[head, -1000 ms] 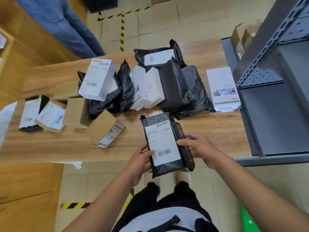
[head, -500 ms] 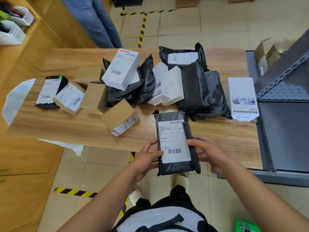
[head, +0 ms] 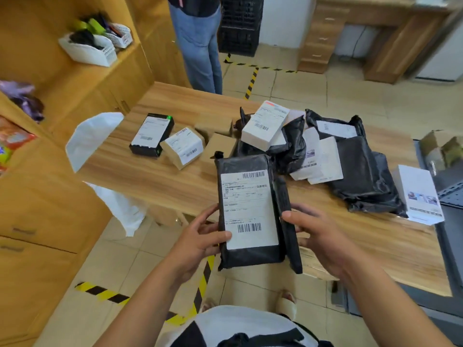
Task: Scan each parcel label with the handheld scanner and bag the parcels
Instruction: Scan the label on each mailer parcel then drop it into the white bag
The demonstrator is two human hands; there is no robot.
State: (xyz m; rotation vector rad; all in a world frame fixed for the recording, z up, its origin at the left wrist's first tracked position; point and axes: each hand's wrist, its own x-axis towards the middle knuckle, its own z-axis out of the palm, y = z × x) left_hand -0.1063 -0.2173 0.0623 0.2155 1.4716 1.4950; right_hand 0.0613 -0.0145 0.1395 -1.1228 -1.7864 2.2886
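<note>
**Black labelled parcel held in both hands over the table's near edge**

The parcel [head: 240, 164] is gripped at its lower half from both sides. By the left hand [head: 200, 236] its left edge is pinched, the thumb laid on the lower left corner of the label [head: 250, 209] and the fingers tucked behind. By the right hand [head: 323, 236] the right edge is clasped, the thumb pressed on the folded side flap and the fingers curled out of sight behind it.

The parcel is a flat, oblong packet wrapped in glossy black plastic, held upright with its face turned to the camera. Most of that face is covered by a white shipping label, with one barcode near its top and another near its bottom. The upper half stands clear above both hands, in the centre of the frame.

Behind it the wooden table [head: 160, 176] is seen. A black box [head: 152, 135] and a cardboard box [head: 184, 149], both labelled, lie touching each other at centre left. A white bag [head: 92, 136] is draped over the table's left end. To the upper right of the parcel a white box [head: 265, 125] is propped on a heap of black mailers [head: 363, 171], and a further white carton [head: 418, 194] lies at the right edge. A person in jeans [head: 198, 46] stands at the top of the frame.
</note>
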